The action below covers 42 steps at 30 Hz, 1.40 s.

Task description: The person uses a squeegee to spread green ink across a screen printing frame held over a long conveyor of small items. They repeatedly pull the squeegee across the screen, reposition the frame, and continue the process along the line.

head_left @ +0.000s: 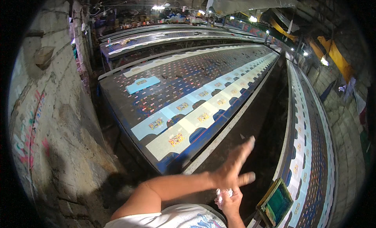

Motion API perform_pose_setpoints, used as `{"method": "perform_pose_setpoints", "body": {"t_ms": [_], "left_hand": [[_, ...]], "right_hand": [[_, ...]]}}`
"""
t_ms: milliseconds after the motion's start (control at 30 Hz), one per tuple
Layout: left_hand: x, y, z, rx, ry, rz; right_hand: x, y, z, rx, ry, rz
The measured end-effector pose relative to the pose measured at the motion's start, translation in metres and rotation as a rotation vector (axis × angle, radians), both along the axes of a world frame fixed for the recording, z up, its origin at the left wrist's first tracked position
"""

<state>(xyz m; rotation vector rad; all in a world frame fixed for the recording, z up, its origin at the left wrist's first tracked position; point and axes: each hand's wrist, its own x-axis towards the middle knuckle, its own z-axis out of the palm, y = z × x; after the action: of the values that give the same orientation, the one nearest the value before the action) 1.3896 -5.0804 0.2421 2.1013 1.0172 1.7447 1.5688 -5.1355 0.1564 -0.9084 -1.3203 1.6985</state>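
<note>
My left hand (234,165) reaches out over the dark aisle, fingers stretched and thumb apart, holding nothing. It is slightly blurred. Just below it, my right hand (232,200) is closed round a crumpled white and pinkish cloth (221,198), close to the heel of the left hand. Whether the cloth touches the left hand I cannot tell. To the right of the hands, a small framed printing screen (279,203) with green mesh leans at the edge of the right-hand table.
A long dark printing table (156,104) runs away on the left, with rows of pale yellow fabric pieces (160,145) and light blue ones (143,126), many printed. A folded blue stack (142,84) lies on it. Another long table (303,149) stands right. A rough wall (51,110) rises left.
</note>
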Motion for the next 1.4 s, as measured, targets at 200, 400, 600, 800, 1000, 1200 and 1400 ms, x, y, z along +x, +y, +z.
{"method": "perform_pose_setpoints", "body": {"t_ms": [200,400,600,800,1000,1200,1400], "left_hand": [[-0.15,0.055,0.074,-0.242,-1.112,-0.117],[-0.19,0.071,0.076,-0.188,-1.246,-0.206],[-0.202,0.065,0.061,-0.215,-1.232,-0.269],[-0.177,0.096,0.038,-0.341,-1.168,-0.198],[-0.139,0.091,-0.014,-0.405,-0.978,-0.156],[0.003,0.12,-0.072,-0.646,-0.587,-0.154],[0.175,0.099,-0.171,-1.011,-0.23,-0.309]], "right_hand": [[-0.005,0.007,0.006,0.118,-0.035,-0.079],[-0.006,0.01,0.003,0.063,-0.087,-0.087],[-0.019,0.008,0.002,0.085,-0.159,-0.044],[-0.009,0.009,-0.01,0.214,-0.139,-0.042],[0.008,-0.003,-0.001,0.442,-0.19,0.165],[0.067,-0.025,-0.017,0.379,-0.062,-0.061],[0.141,-0.046,-0.02,0.351,-0.102,-0.338]]}}
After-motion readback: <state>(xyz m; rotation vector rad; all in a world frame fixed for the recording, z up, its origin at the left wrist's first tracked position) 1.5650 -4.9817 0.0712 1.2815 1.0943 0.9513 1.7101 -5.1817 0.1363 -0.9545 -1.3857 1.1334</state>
